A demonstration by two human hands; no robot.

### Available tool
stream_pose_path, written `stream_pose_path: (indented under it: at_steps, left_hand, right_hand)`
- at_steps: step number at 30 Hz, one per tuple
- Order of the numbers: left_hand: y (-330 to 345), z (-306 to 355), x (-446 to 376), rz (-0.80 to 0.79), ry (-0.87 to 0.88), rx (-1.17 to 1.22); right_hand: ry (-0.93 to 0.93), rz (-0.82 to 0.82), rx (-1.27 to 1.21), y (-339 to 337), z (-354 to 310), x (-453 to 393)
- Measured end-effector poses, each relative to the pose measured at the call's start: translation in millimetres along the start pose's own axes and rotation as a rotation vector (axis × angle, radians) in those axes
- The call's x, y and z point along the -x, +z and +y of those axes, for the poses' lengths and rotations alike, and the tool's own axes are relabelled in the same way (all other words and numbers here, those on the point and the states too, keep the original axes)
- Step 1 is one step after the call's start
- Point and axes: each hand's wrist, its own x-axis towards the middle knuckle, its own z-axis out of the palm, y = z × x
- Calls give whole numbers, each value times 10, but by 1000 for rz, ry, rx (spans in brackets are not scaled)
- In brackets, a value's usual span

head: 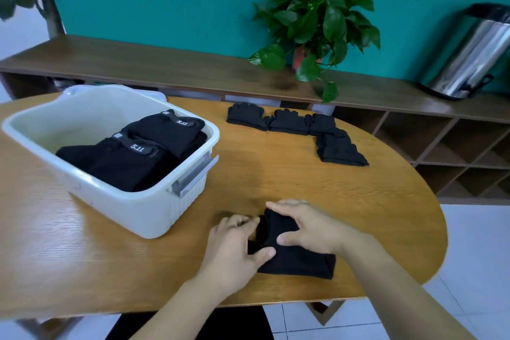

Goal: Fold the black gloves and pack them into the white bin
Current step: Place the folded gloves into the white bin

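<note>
A black glove (299, 261) lies partly folded on the wooden table near its front edge. My left hand (234, 243) grips its left side, thumb on top and fingers curled at the fold. My right hand (309, 225) holds the folded upper part, fingers over the top and thumb on the fabric. The white bin (143, 210) stands at the left and holds folded black gloves (138, 152) with grey labels. Several more black gloves (292, 121) lie in a row at the far side of the table.
The oval wooden table (372, 210) ends close behind the hands and curves away at the right. Behind it runs a low wooden shelf unit (165, 63) with a potted plant (317, 22) and a steel urn (474, 55).
</note>
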Motion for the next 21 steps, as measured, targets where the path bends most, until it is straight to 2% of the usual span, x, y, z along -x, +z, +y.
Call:
stream_pose_path:
  at_steps: [7,14,21]
  left_hand:
    - [5,144,-1,-19,-39,-128]
    - [28,188,-16,11,-53,-68]
    - [43,171,31,49,-42,3]
  right_hand:
    - [25,-129,131,-40,-81,-191]
    - [34,-179,209,-110,-167,-285]
    - [-3,-200,162,-114,-143,-321]
